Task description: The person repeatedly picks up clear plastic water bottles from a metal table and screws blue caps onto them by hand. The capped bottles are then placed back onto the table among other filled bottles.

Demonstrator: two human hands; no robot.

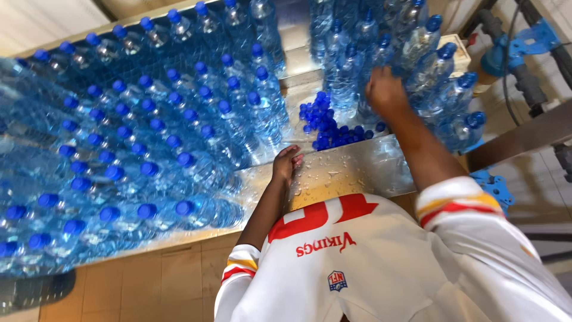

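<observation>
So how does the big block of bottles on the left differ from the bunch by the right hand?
The left block of bottles is far larger and packed in tidy rows; the right cluster of bottles is smaller and looser, some leaning. The right hand reaches into the right cluster, while the left hand rests flat on the wet metal table beside the left block, gripping nothing. Both groups are clear plastic with blue caps.

The bottles (149,137) are clear with a pale blue tint, each topped by a deep blue cap. A heap of loose caps (330,125) is the same deep blue. The bench (357,170) is shiny silver metal speckled with water drops. The shirt (381,268) is white with red lettering and red-and-yellow sleeve stripes. Pipe fittings (524,45) are light blue.
</observation>
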